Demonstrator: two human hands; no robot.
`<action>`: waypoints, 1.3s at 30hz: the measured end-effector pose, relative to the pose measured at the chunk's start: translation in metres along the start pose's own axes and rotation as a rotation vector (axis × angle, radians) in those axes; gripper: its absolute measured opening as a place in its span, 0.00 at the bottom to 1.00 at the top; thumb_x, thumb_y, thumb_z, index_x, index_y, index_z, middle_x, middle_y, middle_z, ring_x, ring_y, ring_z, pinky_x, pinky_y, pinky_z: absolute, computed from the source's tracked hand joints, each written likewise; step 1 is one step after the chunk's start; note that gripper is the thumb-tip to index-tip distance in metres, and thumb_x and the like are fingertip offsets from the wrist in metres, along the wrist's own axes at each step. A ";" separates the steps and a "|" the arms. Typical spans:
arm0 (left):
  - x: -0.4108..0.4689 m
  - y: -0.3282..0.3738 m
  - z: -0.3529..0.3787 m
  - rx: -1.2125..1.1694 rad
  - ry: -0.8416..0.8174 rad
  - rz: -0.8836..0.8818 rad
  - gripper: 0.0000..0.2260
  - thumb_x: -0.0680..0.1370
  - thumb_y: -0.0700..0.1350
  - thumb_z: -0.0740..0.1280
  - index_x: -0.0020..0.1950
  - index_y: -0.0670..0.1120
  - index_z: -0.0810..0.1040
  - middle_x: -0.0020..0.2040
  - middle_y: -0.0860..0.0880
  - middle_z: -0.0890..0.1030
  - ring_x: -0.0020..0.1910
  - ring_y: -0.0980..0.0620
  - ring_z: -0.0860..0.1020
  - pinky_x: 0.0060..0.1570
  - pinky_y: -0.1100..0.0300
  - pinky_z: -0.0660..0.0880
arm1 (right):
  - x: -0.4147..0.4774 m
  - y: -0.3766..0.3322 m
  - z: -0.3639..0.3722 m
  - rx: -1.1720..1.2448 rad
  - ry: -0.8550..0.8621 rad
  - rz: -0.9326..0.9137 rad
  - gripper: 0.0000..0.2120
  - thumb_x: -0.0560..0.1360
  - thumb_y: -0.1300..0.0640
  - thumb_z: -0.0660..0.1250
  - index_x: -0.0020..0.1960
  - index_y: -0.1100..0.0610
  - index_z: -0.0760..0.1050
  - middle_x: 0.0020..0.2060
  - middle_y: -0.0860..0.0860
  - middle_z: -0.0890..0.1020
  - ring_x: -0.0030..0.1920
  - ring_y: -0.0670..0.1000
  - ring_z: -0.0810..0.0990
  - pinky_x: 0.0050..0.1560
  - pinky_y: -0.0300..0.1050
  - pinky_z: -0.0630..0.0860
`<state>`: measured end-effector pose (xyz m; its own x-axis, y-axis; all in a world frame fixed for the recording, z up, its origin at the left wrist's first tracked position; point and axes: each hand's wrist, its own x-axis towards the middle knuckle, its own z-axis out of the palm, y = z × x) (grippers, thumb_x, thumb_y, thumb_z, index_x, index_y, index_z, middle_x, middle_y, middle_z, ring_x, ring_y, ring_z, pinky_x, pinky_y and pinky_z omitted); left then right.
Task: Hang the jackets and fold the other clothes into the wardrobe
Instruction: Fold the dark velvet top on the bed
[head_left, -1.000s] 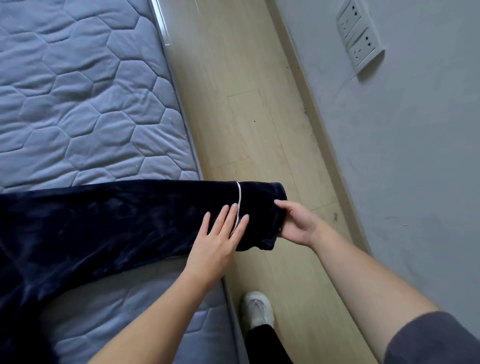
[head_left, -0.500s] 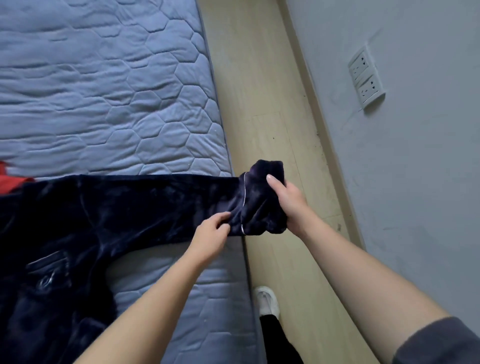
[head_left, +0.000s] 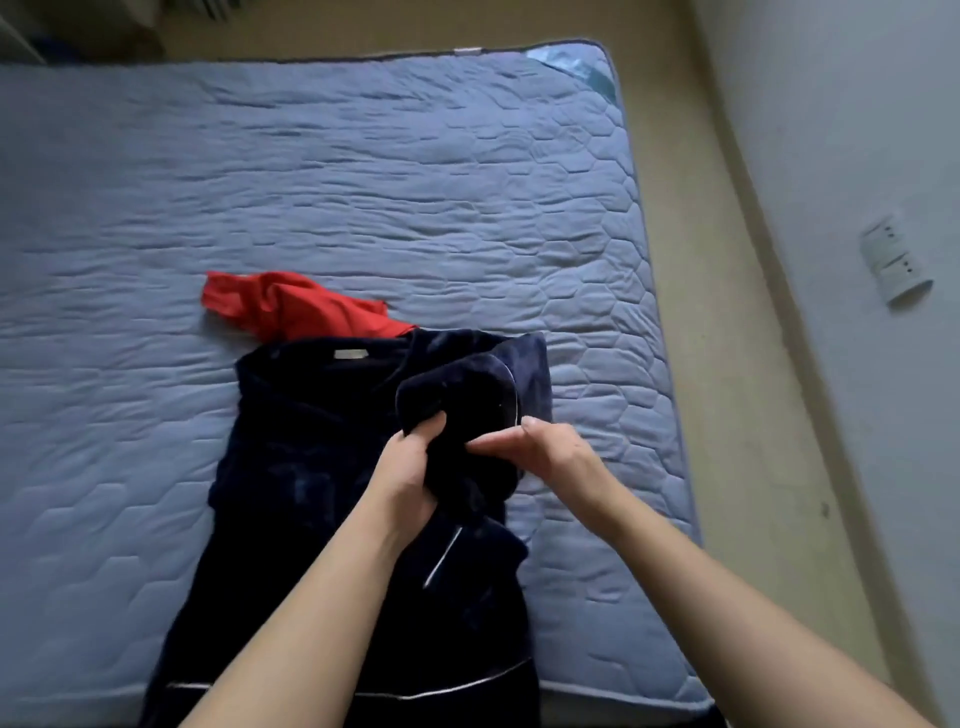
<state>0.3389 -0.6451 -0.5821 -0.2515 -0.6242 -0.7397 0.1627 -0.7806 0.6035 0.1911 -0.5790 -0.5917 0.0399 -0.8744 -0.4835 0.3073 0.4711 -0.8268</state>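
A dark navy plush garment (head_left: 291, 499) with thin white piping lies spread on the blue quilted mattress (head_left: 363, 182). Its sleeve (head_left: 457, 400) is folded in over the chest. My left hand (head_left: 410, 467) grips the sleeve's bunched fabric from the left. My right hand (head_left: 545, 447) pinches the same sleeve from the right, near the white-piped cuff. A crumpled red garment (head_left: 291, 306) lies on the mattress just beyond the navy collar, partly under it.
A strip of pale wooden floor (head_left: 727, 260) runs along the mattress's right side, bounded by a grey wall with a white socket plate (head_left: 893, 260). Dark, blurred objects sit at the top left corner beyond the mattress.
The view swung left from the mattress edge to the whole mattress. Both hands carried the sleeve from over the floor gap inward onto the garment's chest. The red garment came into view.
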 end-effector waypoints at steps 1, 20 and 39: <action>-0.010 0.010 -0.026 -0.049 0.028 -0.019 0.16 0.80 0.42 0.59 0.63 0.35 0.75 0.57 0.36 0.80 0.54 0.40 0.80 0.57 0.45 0.75 | 0.002 0.007 0.025 0.021 0.066 -0.007 0.25 0.83 0.60 0.46 0.49 0.59 0.82 0.47 0.54 0.85 0.52 0.49 0.83 0.55 0.38 0.75; -0.028 -0.049 -0.334 0.493 0.453 -0.432 0.17 0.80 0.44 0.58 0.68 0.43 0.67 0.59 0.44 0.73 0.55 0.44 0.75 0.51 0.49 0.72 | 0.072 0.164 0.173 -0.057 0.387 0.785 0.09 0.75 0.62 0.59 0.54 0.55 0.72 0.36 0.49 0.80 0.33 0.47 0.76 0.37 0.40 0.70; 0.201 -0.028 -0.274 1.751 0.452 0.519 0.24 0.75 0.57 0.62 0.69 0.49 0.69 0.63 0.50 0.75 0.61 0.48 0.71 0.58 0.49 0.64 | 0.216 0.194 0.059 0.533 0.722 0.501 0.15 0.77 0.52 0.64 0.62 0.54 0.76 0.51 0.53 0.82 0.47 0.53 0.80 0.38 0.47 0.74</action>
<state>0.5450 -0.7572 -0.8288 -0.2190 -0.9448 -0.2438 -0.9728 0.1922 0.1293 0.3150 -0.6831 -0.8394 -0.2471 -0.2306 -0.9411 0.8021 0.4962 -0.3322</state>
